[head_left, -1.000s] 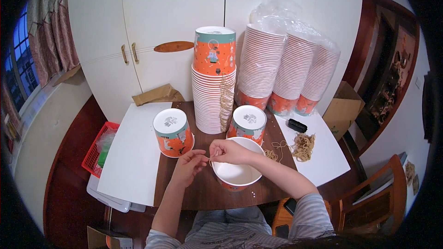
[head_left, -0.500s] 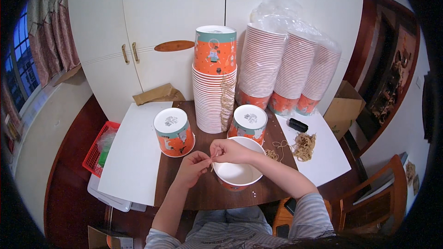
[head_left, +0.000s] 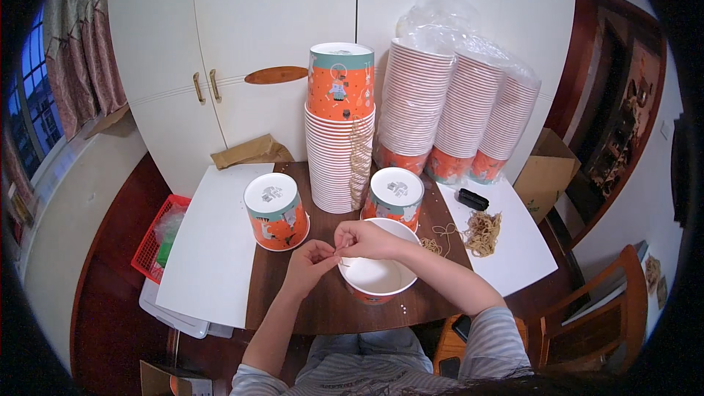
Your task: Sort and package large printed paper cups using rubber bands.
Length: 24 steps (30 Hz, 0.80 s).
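An open paper bucket point(head_left: 378, 279), white inside, stands upright at the front middle of the table. At its left rim my left hand point(head_left: 306, 270) and my right hand point(head_left: 365, 240) meet with fingertips pinched together. A thin piece of string point(head_left: 344, 265) shows between them, partly hidden by the fingers. My right forearm crosses over the bucket's right rim. More tan string point(head_left: 433, 246) lies behind that forearm, and a loose heap of string point(head_left: 483, 234) rests farther right beside a small black object point(head_left: 473, 199).
Two upside-down orange buckets, one left point(head_left: 277, 209) and one right point(head_left: 396, 196), flank a tall stack of buckets point(head_left: 339, 154) with string loops down its side. Plastic-wrapped stacks point(head_left: 462, 103) stand at the back right. Brown paper point(head_left: 253, 150) lies at the back left.
My left fingertips have shifted slightly at the bucket's rim, and a short bit of string now shows below them. The bucket and the things around it have stayed in place.
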Each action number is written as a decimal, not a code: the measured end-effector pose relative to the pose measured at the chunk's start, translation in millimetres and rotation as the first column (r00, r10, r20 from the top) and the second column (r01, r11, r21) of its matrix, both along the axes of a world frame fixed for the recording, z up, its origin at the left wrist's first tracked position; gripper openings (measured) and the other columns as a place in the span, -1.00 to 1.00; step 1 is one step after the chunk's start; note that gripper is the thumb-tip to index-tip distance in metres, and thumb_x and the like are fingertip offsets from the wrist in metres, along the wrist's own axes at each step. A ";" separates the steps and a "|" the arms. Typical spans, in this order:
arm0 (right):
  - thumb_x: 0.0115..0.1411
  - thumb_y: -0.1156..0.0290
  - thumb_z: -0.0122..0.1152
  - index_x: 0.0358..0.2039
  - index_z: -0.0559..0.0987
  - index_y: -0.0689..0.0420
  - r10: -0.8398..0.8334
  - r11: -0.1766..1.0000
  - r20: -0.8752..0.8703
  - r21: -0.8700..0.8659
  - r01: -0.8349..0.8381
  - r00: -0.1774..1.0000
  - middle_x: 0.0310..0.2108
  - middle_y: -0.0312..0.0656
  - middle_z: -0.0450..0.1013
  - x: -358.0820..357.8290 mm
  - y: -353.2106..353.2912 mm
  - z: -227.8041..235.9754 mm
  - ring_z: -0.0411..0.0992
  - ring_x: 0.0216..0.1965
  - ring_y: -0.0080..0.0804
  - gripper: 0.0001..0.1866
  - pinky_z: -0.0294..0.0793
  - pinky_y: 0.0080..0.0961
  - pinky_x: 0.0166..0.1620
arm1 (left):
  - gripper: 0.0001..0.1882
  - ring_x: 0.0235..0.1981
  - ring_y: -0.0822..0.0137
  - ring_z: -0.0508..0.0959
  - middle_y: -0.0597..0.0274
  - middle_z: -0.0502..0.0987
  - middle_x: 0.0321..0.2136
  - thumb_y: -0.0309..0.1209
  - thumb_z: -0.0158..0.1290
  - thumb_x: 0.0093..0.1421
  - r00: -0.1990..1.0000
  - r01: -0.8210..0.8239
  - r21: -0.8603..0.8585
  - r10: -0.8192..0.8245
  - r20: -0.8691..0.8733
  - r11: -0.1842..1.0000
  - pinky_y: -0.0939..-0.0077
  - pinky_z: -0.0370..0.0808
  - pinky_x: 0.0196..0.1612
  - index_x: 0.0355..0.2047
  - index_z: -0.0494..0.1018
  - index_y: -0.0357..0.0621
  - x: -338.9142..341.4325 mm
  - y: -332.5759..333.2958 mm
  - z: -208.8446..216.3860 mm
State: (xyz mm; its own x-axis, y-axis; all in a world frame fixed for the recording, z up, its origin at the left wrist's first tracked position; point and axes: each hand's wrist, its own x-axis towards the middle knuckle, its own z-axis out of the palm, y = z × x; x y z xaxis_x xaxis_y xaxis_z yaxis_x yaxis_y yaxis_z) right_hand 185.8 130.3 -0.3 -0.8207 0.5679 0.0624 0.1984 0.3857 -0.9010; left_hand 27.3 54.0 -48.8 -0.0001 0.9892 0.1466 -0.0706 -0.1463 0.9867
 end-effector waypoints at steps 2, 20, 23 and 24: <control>-0.06 0.51 0.15 -0.49 0.36 0.17 -0.003 1.000 0.000 -0.003 0.003 1.000 -0.61 -0.41 0.33 -0.2 -0.3 0.8 0.28 -0.56 -0.74 -0.85 0.25 -0.79 -0.50 | -0.82 -0.52 0.60 0.39 0.36 0.43 -0.54 -0.51 0.12 -0.08 1.000 0.003 -0.001 -0.003 -0.009 1.000 0.76 0.33 -0.43 -0.44 0.37 -0.21 0.0 0.3 -0.4; -0.06 0.51 0.15 -0.48 0.37 0.17 -0.027 0.999 0.003 -0.033 0.027 1.000 -0.60 -0.40 0.35 0.0 -2.6 4.9 0.29 -0.54 -0.74 -0.86 0.27 -0.79 -0.48 | -0.85 -0.53 0.56 0.41 0.33 0.45 -0.57 -0.49 0.11 -0.08 0.997 -0.050 0.008 0.050 -0.060 0.999 0.72 0.34 -0.42 -0.47 0.40 -0.22 2.1 2.6 -6.2; -0.06 0.51 0.15 -0.47 0.38 0.17 -0.035 0.999 0.055 -0.014 0.035 0.998 -0.59 -0.40 0.34 1.4 -2.8 6.5 0.30 -0.53 -0.73 -0.86 0.27 -0.78 -0.47 | -0.88 -0.58 0.59 0.39 0.36 0.44 -0.62 -0.45 0.11 -0.06 0.984 -0.112 0.037 0.116 -0.136 0.993 0.75 0.32 -0.48 -0.52 0.42 -0.22 4.9 -0.6 -1.5; -0.06 0.51 0.15 -0.47 0.38 0.17 -0.036 0.999 0.052 -0.007 0.037 0.998 -0.58 -0.40 0.34 1.7 -1.6 4.5 0.29 -0.52 -0.73 -0.86 0.27 -0.78 -0.47 | -0.88 -0.58 0.59 0.39 0.36 0.44 -0.62 -0.45 0.11 -0.06 0.984 -0.112 0.037 0.116 -0.136 0.993 0.75 0.32 -0.48 -0.52 0.42 -0.22 5.4 -1.9 -0.2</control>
